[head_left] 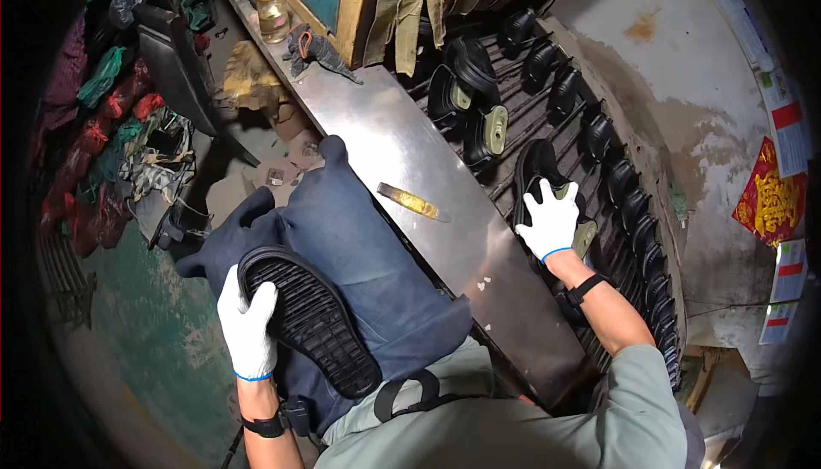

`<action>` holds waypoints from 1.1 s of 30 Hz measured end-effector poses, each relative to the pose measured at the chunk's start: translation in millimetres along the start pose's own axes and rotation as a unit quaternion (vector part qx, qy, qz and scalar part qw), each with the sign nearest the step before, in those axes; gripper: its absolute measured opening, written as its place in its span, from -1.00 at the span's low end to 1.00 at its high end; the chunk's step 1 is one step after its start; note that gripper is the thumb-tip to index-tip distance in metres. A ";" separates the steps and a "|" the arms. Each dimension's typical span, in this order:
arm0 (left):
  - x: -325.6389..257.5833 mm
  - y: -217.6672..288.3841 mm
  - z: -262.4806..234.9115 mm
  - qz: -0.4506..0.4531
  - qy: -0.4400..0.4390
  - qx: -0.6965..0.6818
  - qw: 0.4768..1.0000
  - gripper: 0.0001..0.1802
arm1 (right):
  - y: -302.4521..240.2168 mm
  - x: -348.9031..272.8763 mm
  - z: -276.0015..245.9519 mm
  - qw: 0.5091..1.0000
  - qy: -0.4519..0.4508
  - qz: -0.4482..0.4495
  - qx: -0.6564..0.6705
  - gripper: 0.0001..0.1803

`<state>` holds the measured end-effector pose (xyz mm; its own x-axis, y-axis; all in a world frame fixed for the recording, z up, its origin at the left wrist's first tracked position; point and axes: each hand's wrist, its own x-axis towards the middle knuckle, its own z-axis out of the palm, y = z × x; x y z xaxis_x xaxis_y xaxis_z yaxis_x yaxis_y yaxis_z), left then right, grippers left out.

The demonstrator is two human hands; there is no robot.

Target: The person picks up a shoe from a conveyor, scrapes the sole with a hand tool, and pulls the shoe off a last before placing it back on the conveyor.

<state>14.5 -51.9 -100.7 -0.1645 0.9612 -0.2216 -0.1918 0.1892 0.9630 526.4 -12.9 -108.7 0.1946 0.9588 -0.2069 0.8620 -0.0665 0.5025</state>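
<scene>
**Black sole [315, 324] in the left hand [248, 319], right hand [550, 224] spread over a shoe [538, 159]**

A barred rack [570, 141] with black shoes [629, 182] runs along the right. The metal desk [342, 110] lies between it and the dark blue cloth [333, 221], a barrier separating the two hands. Over that cloth is the black sole, tread up. It looks like rubber, so it should be fairly light, firm yet bendable, hard to break and, being ridged, not slippery; its side edges near the middle seem the best hold. The left hand grips one side, thumb on the tread; its fingers, and any upper, are hidden beneath. The right hand's fingers are wide apart over the shoe on the rack, where neighbours crowd it. The desk carries a lidded jar [273, 17], a yellow tool [411, 201] and pale crumbs [483, 283].
</scene>
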 end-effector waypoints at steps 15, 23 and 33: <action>12.2 23.0 13.8 -0.063 -0.117 -0.258 0.957 -0.03 | -58.4 180.3 55.2 0.598 0.086 0.082 0.792 0.24; 24.6 21.2 34.7 -0.050 -0.221 -0.257 0.939 -0.15 | 16.5 198.0 121.2 0.297 -0.098 0.096 0.945 -0.56; 29.1 25.3 28.5 -0.102 -0.291 -0.340 0.888 -0.39 | -35.7 -26.8 -67.2 0.066 -0.086 -0.218 0.970 0.28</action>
<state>32.4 -13.4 -78.3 0.4312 0.8993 -0.0726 -0.7330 0.3961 0.5529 459.0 -17.7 -64.7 -0.1870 0.9803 0.0631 -0.7913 -0.1123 -0.6010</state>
